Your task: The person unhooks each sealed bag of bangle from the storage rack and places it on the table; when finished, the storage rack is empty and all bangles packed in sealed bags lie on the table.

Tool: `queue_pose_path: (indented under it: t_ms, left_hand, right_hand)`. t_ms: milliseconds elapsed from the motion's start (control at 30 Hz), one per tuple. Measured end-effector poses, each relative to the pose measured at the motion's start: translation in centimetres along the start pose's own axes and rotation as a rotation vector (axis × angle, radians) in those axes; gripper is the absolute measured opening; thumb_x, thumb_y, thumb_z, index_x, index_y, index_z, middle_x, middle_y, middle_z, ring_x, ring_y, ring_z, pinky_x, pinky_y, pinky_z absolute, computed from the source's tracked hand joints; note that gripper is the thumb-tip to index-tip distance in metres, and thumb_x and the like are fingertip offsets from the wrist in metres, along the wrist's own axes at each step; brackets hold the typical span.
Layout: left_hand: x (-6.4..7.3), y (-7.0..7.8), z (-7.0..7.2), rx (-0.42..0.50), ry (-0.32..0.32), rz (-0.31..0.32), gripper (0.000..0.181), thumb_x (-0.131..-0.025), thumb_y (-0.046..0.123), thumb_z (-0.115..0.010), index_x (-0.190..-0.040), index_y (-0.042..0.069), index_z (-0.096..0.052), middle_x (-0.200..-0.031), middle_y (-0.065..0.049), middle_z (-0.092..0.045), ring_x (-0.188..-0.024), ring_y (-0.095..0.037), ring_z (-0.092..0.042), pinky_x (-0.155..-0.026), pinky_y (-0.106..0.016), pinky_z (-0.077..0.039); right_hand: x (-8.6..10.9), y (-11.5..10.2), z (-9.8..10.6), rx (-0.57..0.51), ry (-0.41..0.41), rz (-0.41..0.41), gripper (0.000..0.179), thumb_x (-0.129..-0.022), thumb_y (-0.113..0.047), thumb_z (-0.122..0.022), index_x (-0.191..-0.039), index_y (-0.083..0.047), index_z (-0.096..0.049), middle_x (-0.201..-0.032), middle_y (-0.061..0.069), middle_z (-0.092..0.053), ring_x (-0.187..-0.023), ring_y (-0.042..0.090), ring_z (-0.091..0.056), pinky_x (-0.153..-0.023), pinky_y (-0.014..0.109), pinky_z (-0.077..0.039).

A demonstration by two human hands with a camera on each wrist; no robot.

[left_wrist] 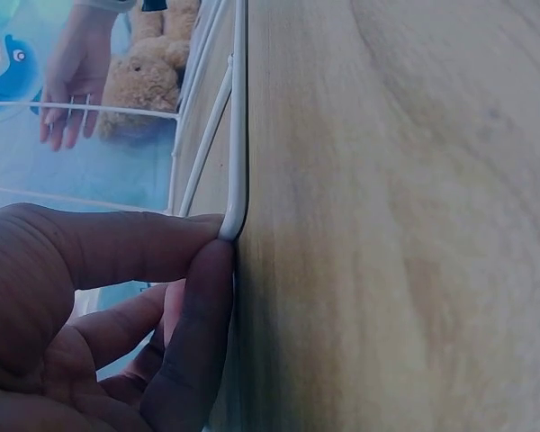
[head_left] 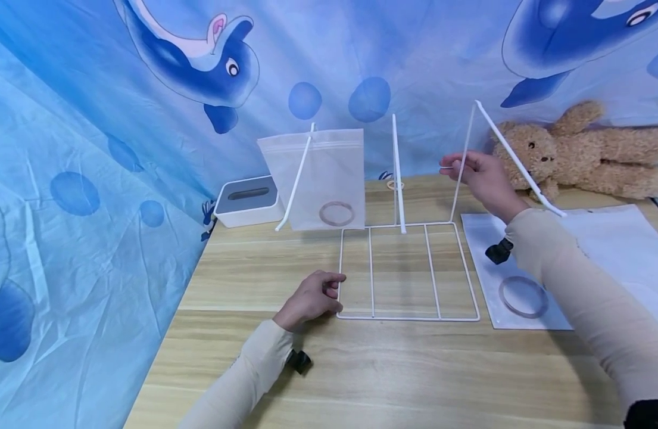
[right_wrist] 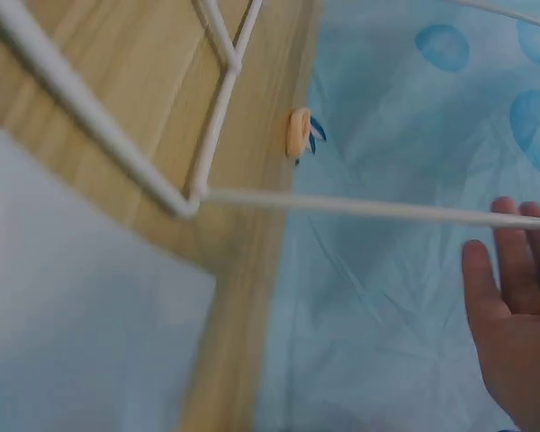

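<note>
A white wire rack stands on the table, with upright rods and sloping arms. With thumb and finger, my left hand pinches the front left corner of its base; the left wrist view shows this grip on the wire closely. My right hand is at the rack's right upright rod, its fingers extended and overlapping the rod in the right wrist view. From the left arm of the rack hangs a translucent zip bag with a round ring mark near its bottom.
Several flat zip bags lie at the right, the top one with a round ring mark. Behind them is a teddy bear. A tissue box stands back left, and a small tan ring lies near the table's back edge.
</note>
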State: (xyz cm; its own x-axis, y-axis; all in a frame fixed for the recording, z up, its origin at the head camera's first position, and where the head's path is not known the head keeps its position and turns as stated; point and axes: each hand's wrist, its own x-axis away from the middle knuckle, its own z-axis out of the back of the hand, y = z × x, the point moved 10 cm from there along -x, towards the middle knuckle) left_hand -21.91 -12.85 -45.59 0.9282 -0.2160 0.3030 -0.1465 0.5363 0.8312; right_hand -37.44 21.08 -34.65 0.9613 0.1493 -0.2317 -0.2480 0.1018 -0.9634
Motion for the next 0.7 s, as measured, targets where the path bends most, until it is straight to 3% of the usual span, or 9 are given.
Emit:
queue_pose_path:
  t_ms: [133,267,467,700]
  left_hand:
    - [0.0,0.0,-0.2,-0.009,-0.007,-0.003,0.059,-0.072,-0.015,-0.075,-0.129,-0.002,-0.064,-0.101,-0.009,-0.051,-0.088,-0.019,-0.052,-0.066,-0.026,-0.054]
    - [-0.1,-0.1,-0.1,0.009,0.002,0.01,0.059,-0.073,-0.017,-0.074,-0.13,-0.002,-0.063,-0.102,-0.009,-0.051,-0.087,-0.019,-0.052,-0.066,-0.028,-0.055]
    - [-0.1,0.0,0.0,0.004,0.006,0.008,0.059,-0.073,-0.017,-0.074,-0.129,-0.003,-0.063,-0.102,-0.009,-0.051,-0.087,-0.019,-0.052,-0.066,-0.028,-0.055]
    - [0.0,0.0,0.0,-0.06,0.014,-0.012,0.057,-0.072,-0.013,-0.075,-0.126,-0.001,-0.065,-0.101,-0.008,-0.053,-0.087,-0.018,-0.054,-0.066,-0.026,-0.053]
  right_hand:
    - [0.3,-0.6,0.2,-0.304,0.005,0.024,0.035,-0.105,-0.021,-0.05,-0.128,0.003,-0.058,-0.113,0.008,-0.069,-0.101,0.016,-0.069,-0.09,0.026,-0.053]
    - [0.3,-2.2,0.1,-0.383,-0.009,0.076,0.038,-0.103,-0.027,-0.051,-0.127,0.002,-0.059,-0.114,0.012,-0.069,-0.102,0.019,-0.07,-0.091,0.028,-0.053]
    - [0.5,-3.7,-0.1,-0.282,-0.03,0.14,0.033,-0.104,-0.024,-0.051,-0.121,0.001,-0.063,-0.111,0.009,-0.069,-0.099,0.017,-0.069,-0.09,0.025,-0.053]
    - [0.7,-4.1,0.1,-0.013,0.015,0.2,0.029,-0.105,-0.023,-0.046,-0.109,-0.002,-0.065,-0.098,0.005,-0.066,-0.086,0.014,-0.066,-0.083,0.022,-0.054]
